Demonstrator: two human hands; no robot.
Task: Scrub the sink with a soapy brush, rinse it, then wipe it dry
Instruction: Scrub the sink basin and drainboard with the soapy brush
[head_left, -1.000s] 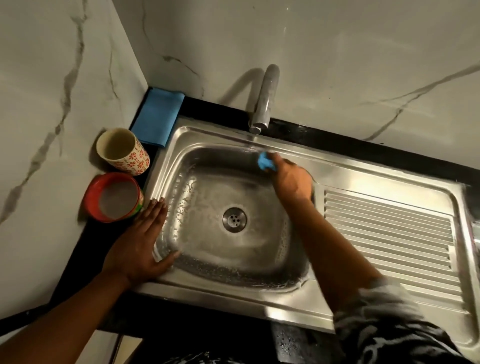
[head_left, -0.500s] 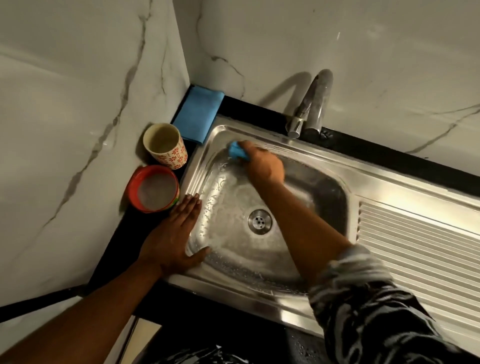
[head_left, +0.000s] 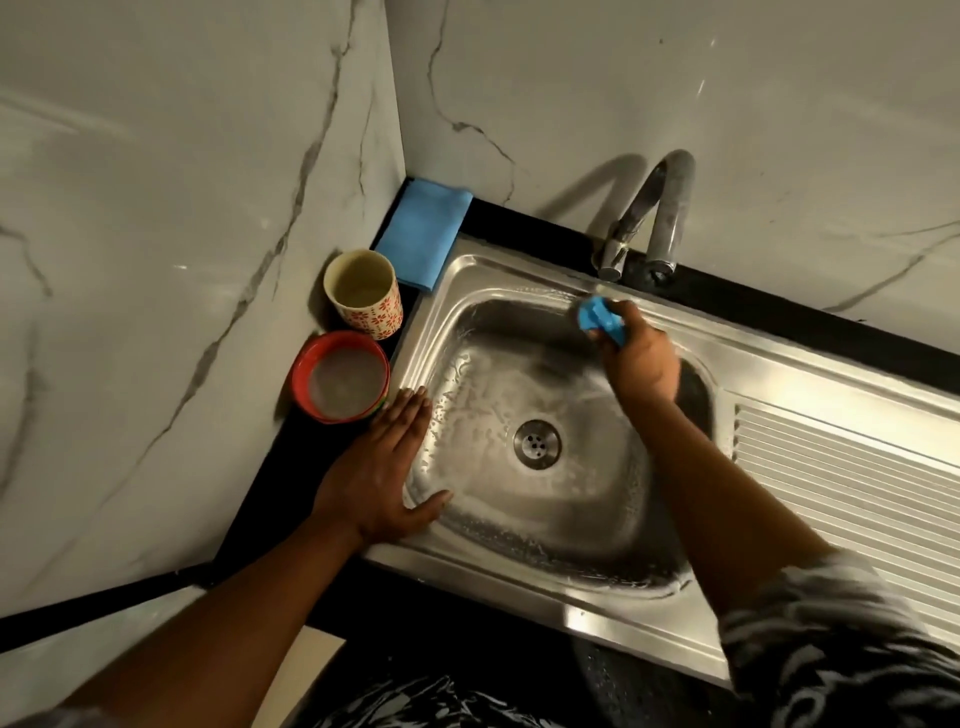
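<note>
**Right hand.** The right hand is extended to the back of the sink, just below the spout of the tap. The forearm rises from lower right and crosses over the right side of the basin. A patterned sleeve is bunched near the elbow. The fingers are curled around a blue brush, which projects from the hand toward the left. The brush sits at the back wall of the basin, close under the rim. Its bristles are hidden, so contact cannot be confirmed.

**Left hand.** The left hand lies palm down on the sink's left rim. Its fingers are straight and together, pointing to the back, and the thumb is spread toward the front-left corner of the basin. It grasps nothing.

**Sink.** A wet, streaky film covers the basin floor and left wall around the drain. The ribbed drainboard lies to the right.

**Worktop.** The black worktop left of the sink carries three items:
- A red bowl of cloudy liquid sits just beside the left fingertips.
- A patterned cup stands behind the bowl.
- A folded blue cloth lies in the corner.
</note>
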